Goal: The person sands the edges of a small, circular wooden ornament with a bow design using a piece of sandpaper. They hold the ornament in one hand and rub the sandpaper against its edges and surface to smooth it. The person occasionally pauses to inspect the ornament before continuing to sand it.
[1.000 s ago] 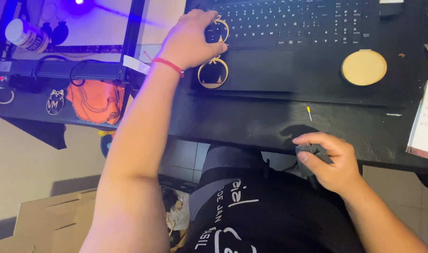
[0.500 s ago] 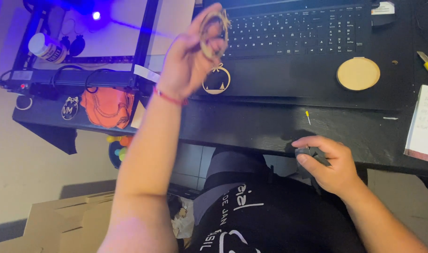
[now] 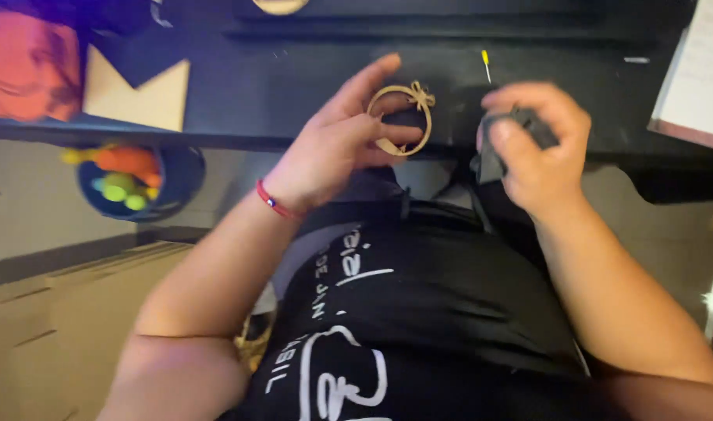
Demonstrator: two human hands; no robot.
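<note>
My left hand [image 3: 337, 148] holds a thin wooden ring ornament [image 3: 403, 117] with a small bow on top, pinched between thumb and fingers just in front of the black desk's [image 3: 294, 86] front edge. My right hand [image 3: 536, 144] is closed around a dark grey piece of sanding material [image 3: 489, 152], held a little to the right of the ring. The two hands are close together above my lap. A red string bracelet [image 3: 272, 201] sits on my left wrist.
A small yellow pin [image 3: 486, 64] lies on the desk behind the hands. A notepad [image 3: 696, 70] is at the right edge. An orange item [image 3: 29, 62] and a light wooden sheet [image 3: 138, 93] lie at the left. A bucket of toys [image 3: 130, 179] stands below.
My left hand has brought one wooden ring from the keyboard area down to the desk's front edge. My right hand rose with the dark piece to meet it. The view tilted down.
</note>
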